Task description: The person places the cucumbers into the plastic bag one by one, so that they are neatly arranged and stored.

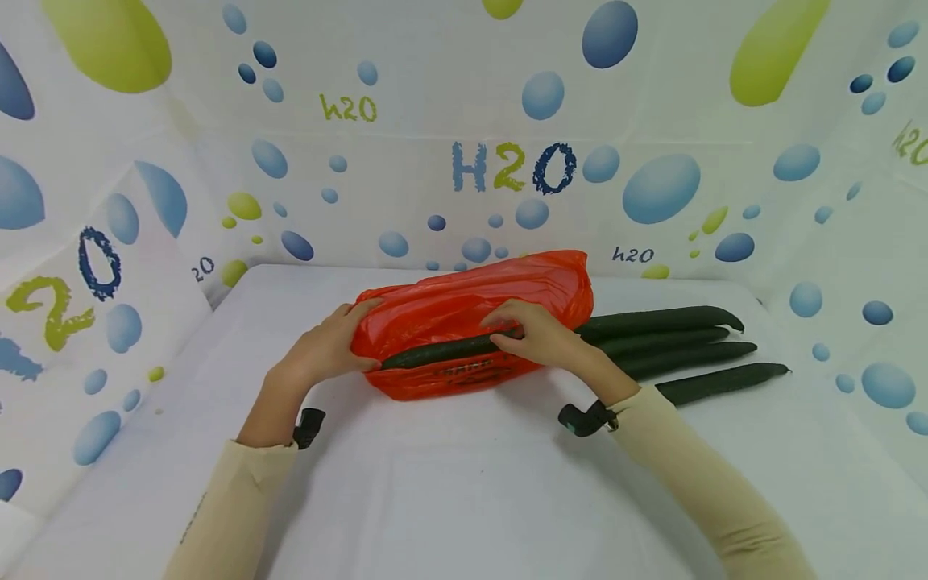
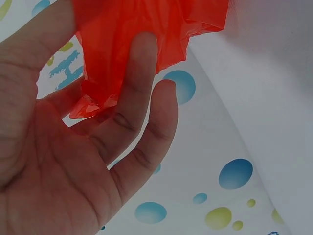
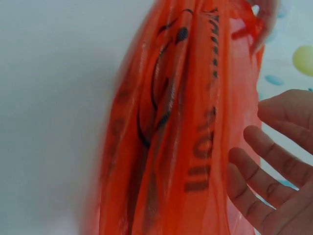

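Note:
A red plastic bag (image 1: 471, 302) with black print lies on its side, a long dark green cucumber (image 1: 438, 352) running along its near part. My left hand (image 1: 326, 342) holds the bag's left edge, thumb by the cucumber's left tip. In the left wrist view, red plastic (image 2: 124, 54) hangs between thumb and fingers, two fingers extended beside it. My right hand (image 1: 540, 330) arches over the cucumber's right end, thumb and fingers on either side of it. The right wrist view shows that hand's loosely bent fingers (image 3: 269, 181) at the bag's far side.
Several more long cucumbers (image 1: 674, 342) lie side by side on the white table (image 1: 435, 483), right of the bag and partly behind my right forearm. A patterned backdrop (image 1: 464, 105) with drops and lettering rises behind and at both sides.

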Tool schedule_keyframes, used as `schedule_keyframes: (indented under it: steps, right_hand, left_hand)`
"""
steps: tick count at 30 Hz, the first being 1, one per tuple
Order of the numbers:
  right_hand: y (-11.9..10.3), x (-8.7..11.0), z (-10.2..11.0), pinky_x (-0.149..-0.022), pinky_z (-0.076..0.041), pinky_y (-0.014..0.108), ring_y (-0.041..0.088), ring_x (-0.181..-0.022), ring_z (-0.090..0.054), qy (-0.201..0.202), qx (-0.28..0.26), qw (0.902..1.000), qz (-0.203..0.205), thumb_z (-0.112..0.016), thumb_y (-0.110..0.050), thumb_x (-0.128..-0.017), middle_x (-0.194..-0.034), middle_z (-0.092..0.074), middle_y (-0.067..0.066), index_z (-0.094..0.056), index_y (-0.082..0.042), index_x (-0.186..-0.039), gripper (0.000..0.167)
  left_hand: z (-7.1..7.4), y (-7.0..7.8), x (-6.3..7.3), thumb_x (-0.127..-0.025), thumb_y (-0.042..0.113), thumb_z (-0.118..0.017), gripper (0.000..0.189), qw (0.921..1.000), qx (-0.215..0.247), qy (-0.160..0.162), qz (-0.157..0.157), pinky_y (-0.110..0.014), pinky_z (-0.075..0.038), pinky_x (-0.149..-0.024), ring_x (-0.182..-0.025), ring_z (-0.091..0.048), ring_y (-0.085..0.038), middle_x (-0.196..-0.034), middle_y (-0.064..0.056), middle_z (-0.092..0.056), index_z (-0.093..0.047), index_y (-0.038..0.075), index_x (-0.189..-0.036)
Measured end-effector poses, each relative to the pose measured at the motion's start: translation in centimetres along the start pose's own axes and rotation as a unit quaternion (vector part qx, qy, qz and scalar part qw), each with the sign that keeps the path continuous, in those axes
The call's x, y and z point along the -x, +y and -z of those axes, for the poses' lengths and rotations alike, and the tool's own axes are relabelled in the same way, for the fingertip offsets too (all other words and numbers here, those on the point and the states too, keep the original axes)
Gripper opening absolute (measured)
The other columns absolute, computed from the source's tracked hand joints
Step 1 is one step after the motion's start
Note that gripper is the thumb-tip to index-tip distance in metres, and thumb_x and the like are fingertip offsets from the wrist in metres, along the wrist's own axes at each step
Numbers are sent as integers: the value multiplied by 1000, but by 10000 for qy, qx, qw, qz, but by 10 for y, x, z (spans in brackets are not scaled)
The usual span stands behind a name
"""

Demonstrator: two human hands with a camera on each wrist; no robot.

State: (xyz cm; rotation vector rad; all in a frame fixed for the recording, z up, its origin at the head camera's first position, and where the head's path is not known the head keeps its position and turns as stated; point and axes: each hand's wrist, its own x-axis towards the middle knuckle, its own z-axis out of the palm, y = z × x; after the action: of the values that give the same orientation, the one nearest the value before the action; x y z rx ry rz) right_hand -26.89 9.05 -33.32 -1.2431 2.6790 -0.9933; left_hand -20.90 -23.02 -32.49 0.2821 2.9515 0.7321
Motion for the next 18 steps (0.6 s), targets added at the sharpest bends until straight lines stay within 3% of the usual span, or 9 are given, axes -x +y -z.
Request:
schedule_keyframes:
  steps: [9, 14, 18]
  right_hand:
    - [6, 14, 9, -73, -54, 32, 21, -88, -56, 283, -321, 9990, 143, -67, -5, -90, -104, -65, 11, -66, -1, -116, 26]
    - [11, 21, 15, -79, -54, 34, 22, -92, -58, 325, -386, 9987, 88, -66, -4, -91, -105, -66, 12, -66, -1, -116, 25]
    - [16, 27, 23, -83, -53, 34, 22, -97, -58, 445, -334, 9980, 284, -65, -1, -91, -109, -67, 15, -66, -1, -117, 26]
  left_hand:
    - [0, 0, 0, -83, 21, -77, 91, 9999, -101, 36, -106, -63, -48, -91, -123, -45, -47, -140, -27, -39, -21, 13, -154]
    - [0, 0, 1, -83, 20, -77, 90, 9999, -106, 23, -80, -63, -48, -91, -123, -45, -48, -141, -27, -39, -21, 12, -154]
    - [0, 0, 0, -83, 20, -77, 90, 9999, -71, 46, -78, -63, -49, -90, -123, -45, -48, -141, -27, -38, -21, 13, -154]
